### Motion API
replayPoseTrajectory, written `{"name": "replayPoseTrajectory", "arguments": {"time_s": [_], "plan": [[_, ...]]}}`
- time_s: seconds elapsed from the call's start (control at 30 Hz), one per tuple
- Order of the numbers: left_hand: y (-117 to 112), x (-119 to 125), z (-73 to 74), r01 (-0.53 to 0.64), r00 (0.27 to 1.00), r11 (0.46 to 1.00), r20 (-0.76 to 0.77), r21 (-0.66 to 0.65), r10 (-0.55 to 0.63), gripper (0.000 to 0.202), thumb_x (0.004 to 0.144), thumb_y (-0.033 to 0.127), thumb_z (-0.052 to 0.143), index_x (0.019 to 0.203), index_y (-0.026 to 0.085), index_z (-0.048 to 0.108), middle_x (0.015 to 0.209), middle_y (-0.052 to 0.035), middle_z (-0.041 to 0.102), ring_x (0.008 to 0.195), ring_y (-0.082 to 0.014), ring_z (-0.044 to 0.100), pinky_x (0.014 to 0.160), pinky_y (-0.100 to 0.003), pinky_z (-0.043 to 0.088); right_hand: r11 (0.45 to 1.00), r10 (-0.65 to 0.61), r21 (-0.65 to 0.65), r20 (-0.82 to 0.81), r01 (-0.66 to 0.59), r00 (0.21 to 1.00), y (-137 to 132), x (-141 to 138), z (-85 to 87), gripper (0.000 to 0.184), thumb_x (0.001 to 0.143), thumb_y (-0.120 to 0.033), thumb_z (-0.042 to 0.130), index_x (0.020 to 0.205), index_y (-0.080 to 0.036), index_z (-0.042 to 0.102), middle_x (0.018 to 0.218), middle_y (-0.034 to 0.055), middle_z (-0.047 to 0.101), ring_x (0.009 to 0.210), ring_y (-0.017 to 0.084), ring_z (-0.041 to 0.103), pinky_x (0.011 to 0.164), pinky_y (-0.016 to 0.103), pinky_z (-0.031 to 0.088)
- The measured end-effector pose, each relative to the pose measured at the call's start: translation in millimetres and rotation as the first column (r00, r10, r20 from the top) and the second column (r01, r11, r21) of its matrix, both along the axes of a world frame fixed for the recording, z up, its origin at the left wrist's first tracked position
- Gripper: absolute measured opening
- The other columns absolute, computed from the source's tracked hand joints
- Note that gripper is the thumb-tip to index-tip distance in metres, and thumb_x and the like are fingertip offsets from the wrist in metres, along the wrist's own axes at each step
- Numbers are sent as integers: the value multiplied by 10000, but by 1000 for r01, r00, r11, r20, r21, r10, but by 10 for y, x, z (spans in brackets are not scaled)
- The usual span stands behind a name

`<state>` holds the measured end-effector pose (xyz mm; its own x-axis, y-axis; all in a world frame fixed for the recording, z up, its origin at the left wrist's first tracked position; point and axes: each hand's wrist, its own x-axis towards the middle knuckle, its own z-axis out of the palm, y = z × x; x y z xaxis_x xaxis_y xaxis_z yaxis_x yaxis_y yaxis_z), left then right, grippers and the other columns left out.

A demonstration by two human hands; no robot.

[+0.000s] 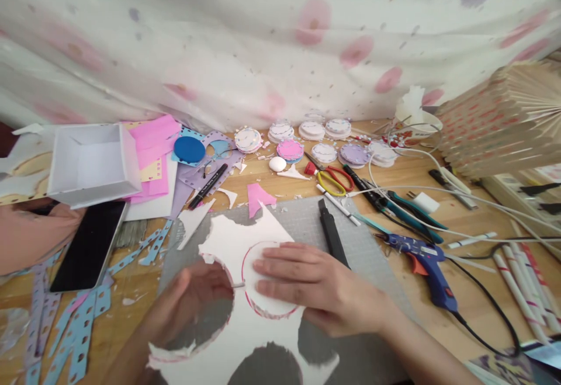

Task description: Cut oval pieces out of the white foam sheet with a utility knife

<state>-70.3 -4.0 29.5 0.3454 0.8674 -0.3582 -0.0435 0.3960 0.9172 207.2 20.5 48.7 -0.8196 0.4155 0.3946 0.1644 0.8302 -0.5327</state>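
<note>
A white sheet, like foam board or card, has round cut-outs with ragged edges and lies over the grey cutting mat. Within it, a white disc is outlined in red. My right hand lies across the disc and grips the sheet there, its thumb mostly hidden. My left hand, slightly blurred, is at a cut-out; its fingers reach under the sheet's edge and its thumb stands apart. By the disc's left rim shows a thin grey sliver that I cannot identify. A black cutter lies beyond my right hand.
Several decorated discs line the back. Scissors, pliers and a blue glue gun with trailing cables lie right. A white box, phone, marker and paper strips are left.
</note>
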Motion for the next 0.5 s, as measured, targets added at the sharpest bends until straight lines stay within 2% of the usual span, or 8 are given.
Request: {"name": "replayPoseTrajectory", "arguments": {"time_s": [0.1,0.13,0.17,0.23,0.3,0.33,0.43,0.5], "plan": [[-11,-68,50,252,958,958,173,-136,-227,835,502,884,607,867,152,779,798,-188,746,701,-321,702,619,-409,547,988,-111,124,142,93,984,15,34,67,425,993,-148,392,1382,-273,509,1443,68,515,1380,225,386,1118,439,353],[-26,-60,68,265,956,951,173,-159,-237,808,474,853,661,825,136,782,747,-189,741,654,-309,695,593,-388,536,982,-137,154,169,111,976,21,34,76,417,1004,-166,394,1380,-305,508,1439,58,517,1368,225,398,1114,450,350],[-41,-35,82,212,973,963,130,-169,-191,728,501,802,704,763,127,779,684,-178,732,607,-285,684,579,-363,525,978,-148,176,185,115,971,25,31,77,421,1005,-167,397,1385,-319,498,1443,51,513,1368,226,394,1120,460,333],[-61,46,89,-7,1000,986,9,-167,8,512,636,649,746,651,137,753,590,-121,708,546,-217,655,586,-311,506,976,-147,189,186,112,972,22,21,63,464,981,-114,390,1396,-300,481,1464,52,487,1393,239,352,1140,495,277],[-59,132,62,-251,968,958,-56,-142,245,337,670,480,793,606,158,721,560,-55,692,528,-168,627,576,-269,493,976,-163,164,103,145,981,-8,24,34,502,918,-55,394,1361,-261,506,1448,77,493,1383,257,361,1136,523,260],[-51,165,40,-347,938,928,-55,-133,343,281,643,421,818,608,162,712,568,-34,689,531,-159,619,563,-259,492,973,-197,127,18,193,980,-33,34,17,493,883,-40,404,1312,-242,537,1395,94,530,1340,258,412,1112,514,298],[-30,222,-25,-490,871,862,-28,-127,491,235,581,349,829,592,165,683,572,-5,676,546,-158,612,549,-257,500,901,-431,-157,-203,405,879,-130,79,-33,295,861,-78,444,1071,-209,604,1074,97,639,1052,219,591,906,384,477],[-38,254,-50,-511,859,851,-24,-122,512,219,560,328,818,584,171,668,600,-7,688,613,-181,645,602,-271,521,784,-561,-399,-125,476,819,-178,93,-65,146,892,-188,493,972,-206,614,944,74,650,912,205,620,796,330,506]]}}
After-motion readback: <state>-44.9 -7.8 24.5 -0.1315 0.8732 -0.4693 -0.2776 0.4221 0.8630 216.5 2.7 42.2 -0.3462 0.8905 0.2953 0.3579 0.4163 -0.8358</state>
